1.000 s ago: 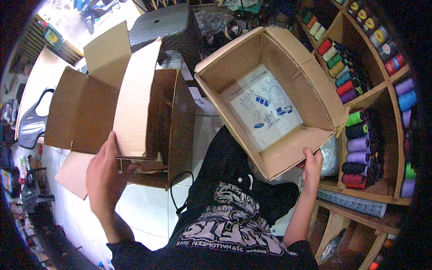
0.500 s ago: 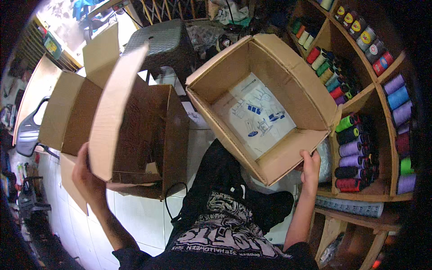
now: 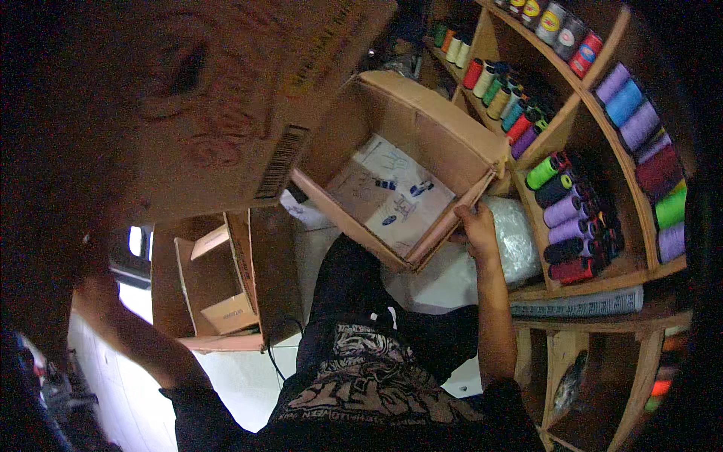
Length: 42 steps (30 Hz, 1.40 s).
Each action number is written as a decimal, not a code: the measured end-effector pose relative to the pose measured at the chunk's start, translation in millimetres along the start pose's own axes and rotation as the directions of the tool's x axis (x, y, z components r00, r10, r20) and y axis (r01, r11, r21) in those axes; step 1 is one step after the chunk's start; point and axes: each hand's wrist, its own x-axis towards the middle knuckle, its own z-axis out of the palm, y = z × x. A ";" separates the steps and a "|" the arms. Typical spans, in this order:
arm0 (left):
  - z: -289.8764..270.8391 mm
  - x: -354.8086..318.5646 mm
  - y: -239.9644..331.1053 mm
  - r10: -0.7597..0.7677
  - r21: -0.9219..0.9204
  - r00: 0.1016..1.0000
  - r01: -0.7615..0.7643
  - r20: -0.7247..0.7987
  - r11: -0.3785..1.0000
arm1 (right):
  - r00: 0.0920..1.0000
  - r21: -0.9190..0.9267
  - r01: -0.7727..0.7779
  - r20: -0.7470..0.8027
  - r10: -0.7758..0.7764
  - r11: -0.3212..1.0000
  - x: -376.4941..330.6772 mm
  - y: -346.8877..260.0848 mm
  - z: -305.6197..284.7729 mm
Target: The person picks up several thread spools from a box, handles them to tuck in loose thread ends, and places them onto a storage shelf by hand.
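Note:
My left hand, dark and partly hidden in shadow, holds up a large cardboard box that fills the upper left. A barcode and red marks show on its side. My right hand is closed on the near right rim of a second, open cardboard box, thumb over the edge. That box tilts toward me; a white sheet with small blue pictures covers its bottom. Below the lifted box, a third open cardboard box stands on the floor with folded cardboard pieces inside.
At the right, wooden shelves hold rows of coloured thread cones. A clear plastic-wrapped bundle sits beside my right hand. Below the cones lies a long grey printed roll. White floor tiles show near my legs.
My left hand has raised its box up and close, uncovering the floor box. The right-hand box has shifted slightly left and nearer. The view has turned a little to the right.

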 end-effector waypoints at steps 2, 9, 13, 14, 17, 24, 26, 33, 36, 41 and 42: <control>43.9 3.4 23.2 0.321 0.266 0.944 -0.329 0.074 0.906 | 0.986 0.081 0.162 -0.054 -0.158 0.983 18.0 43.1 -4.2; 136.2 -5.1 115.9 0.571 -0.597 0.741 -0.291 0.354 0.748 | 0.974 -0.122 0.225 0.024 -0.224 0.967 8.4 -17.2 1.6; 164.5 -11.1 118.5 0.747 -0.712 0.618 -0.408 0.246 0.572 | 0.976 0.067 0.205 0.060 -0.209 0.977 4.0 -10.5 -17.3; 166.7 -11.8 121.8 0.743 -0.712 0.622 -0.403 0.248 0.575 | 0.976 0.084 0.202 0.059 -0.207 0.976 7.8 -3.8 -25.1; 178.0 -8.3 119.2 0.772 -0.680 0.593 -0.471 0.228 0.562 | 0.973 0.158 0.206 0.074 -0.220 0.966 17.1 16.3 -35.8; 195.3 5.1 94.3 0.691 -0.606 0.669 -0.438 0.273 0.664 | 0.962 0.299 0.185 0.140 -0.235 0.936 33.7 42.8 -31.4; 188.4 11.3 103.7 0.748 -0.600 0.621 -0.513 0.233 0.613 | 0.983 0.174 0.126 0.109 -0.147 0.977 19.9 24.2 -28.6; 216.0 -3.1 88.4 0.884 -0.771 0.326 -0.444 0.336 0.457 | 0.999 0.093 0.019 0.043 -0.023 0.995 -7.0 3.7 -36.9; 222.1 -22.8 85.1 0.902 -0.823 0.297 -0.389 0.312 0.413 | 0.999 0.075 0.009 0.032 -0.011 0.997 -7.5 -1.5 -38.8; 206.2 -18.6 80.5 0.929 -0.868 0.209 -0.338 0.307 0.363 | 0.998 0.060 -0.010 0.063 0.006 0.998 -11.0 -3.4 -31.5; 209.5 -17.4 83.5 0.935 -0.872 0.198 -0.345 0.293 0.346 | 0.999 0.058 -0.004 0.051 0.001 0.998 -11.4 -5.4 -35.7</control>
